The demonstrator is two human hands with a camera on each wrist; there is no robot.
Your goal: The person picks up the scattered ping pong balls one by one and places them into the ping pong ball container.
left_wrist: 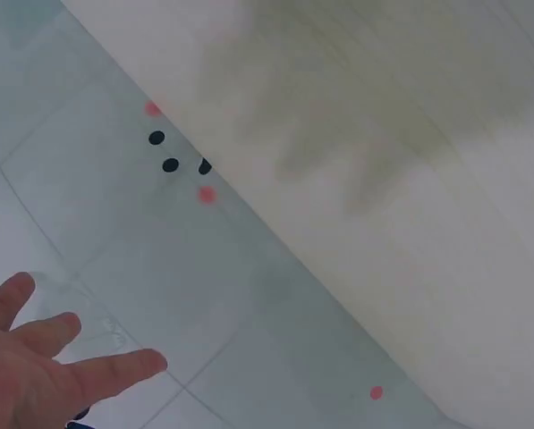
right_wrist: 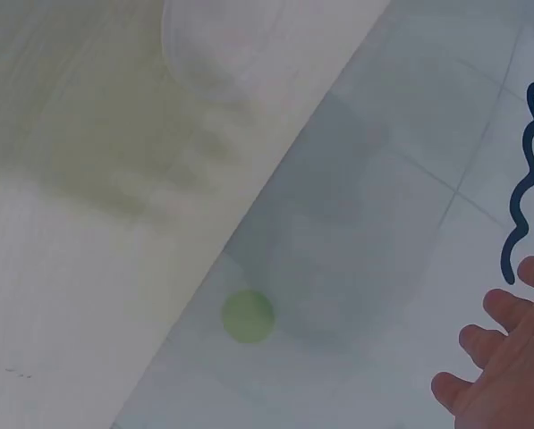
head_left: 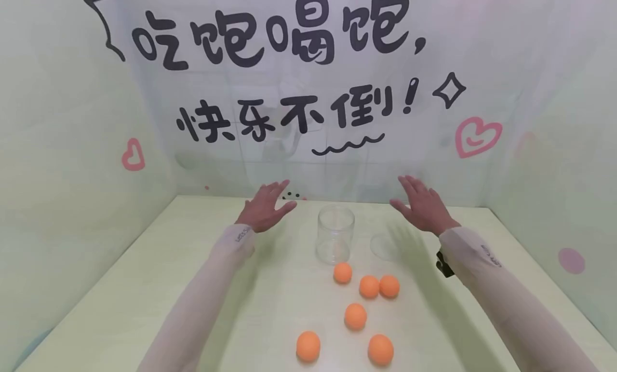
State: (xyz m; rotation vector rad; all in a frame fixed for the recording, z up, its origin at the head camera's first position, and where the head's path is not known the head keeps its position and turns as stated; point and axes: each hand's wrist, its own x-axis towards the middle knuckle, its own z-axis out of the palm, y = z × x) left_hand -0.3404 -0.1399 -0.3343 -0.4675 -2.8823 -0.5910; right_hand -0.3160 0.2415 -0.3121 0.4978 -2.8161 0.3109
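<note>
The left hand (head_left: 265,207) hovers empty, fingers extended, left of a clear jar (head_left: 336,235), probably light, slick and best gripped round its sides, on the counter (head_left: 144,286) behind likely easy-rolling orange balls (head_left: 355,316), then a clear disc (head_left: 384,247) and the empty, outstretched right hand (head_left: 424,207).

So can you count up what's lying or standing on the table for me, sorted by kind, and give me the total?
Orange balls: 6
Clear jar: 1
Clear flat disc, perhaps a lid: 1
Total: 8
</note>
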